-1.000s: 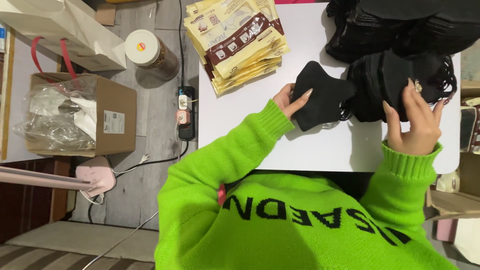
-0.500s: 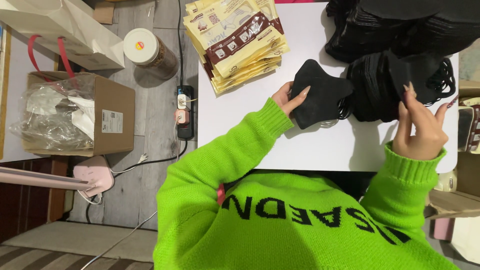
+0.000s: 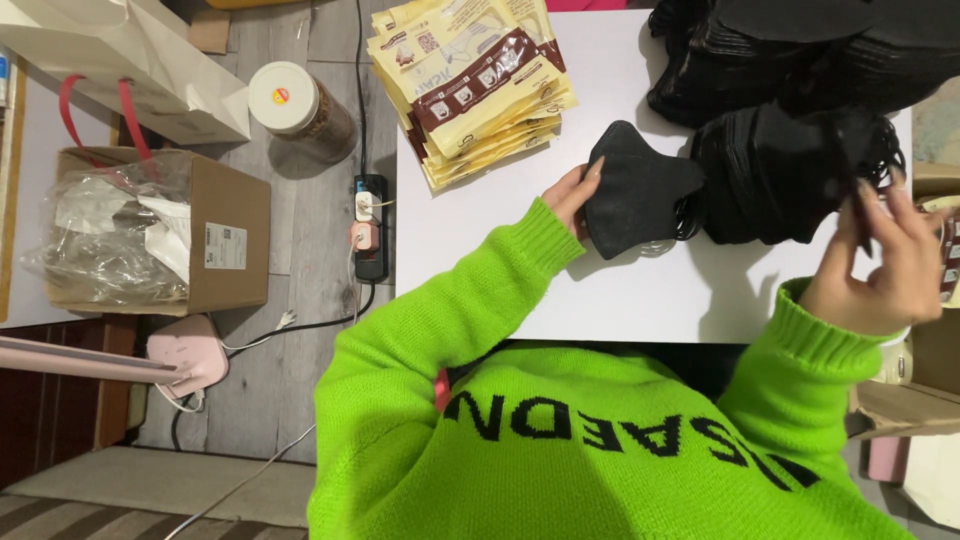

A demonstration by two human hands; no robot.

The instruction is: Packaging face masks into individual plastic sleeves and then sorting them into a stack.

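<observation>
A folded black face mask (image 3: 640, 190) lies on the white table (image 3: 640, 305). My left hand (image 3: 572, 192) rests on its left edge, fingertips pinching it. To its right sits a stack of black masks (image 3: 775, 170) with thin ear loops. My right hand (image 3: 890, 265) is at the table's right edge, its fingers closed on a black mask piece or loop at the right end of that stack. A larger heap of black masks (image 3: 800, 50) fills the far right corner. Both arms wear bright green knitted sleeves.
A fanned stack of cream and brown flat packets (image 3: 475, 85) lies on the table's far left. On the floor to the left are a power strip (image 3: 368, 225), an open cardboard box (image 3: 235, 245) with plastic wrap, a lidded jar (image 3: 300, 110), a white paper bag (image 3: 130, 60) and a pink lamp base (image 3: 190, 355).
My right hand has moved right and slightly toward me, off the top of the mask stack to its right end. My left hand stays on the single mask.
</observation>
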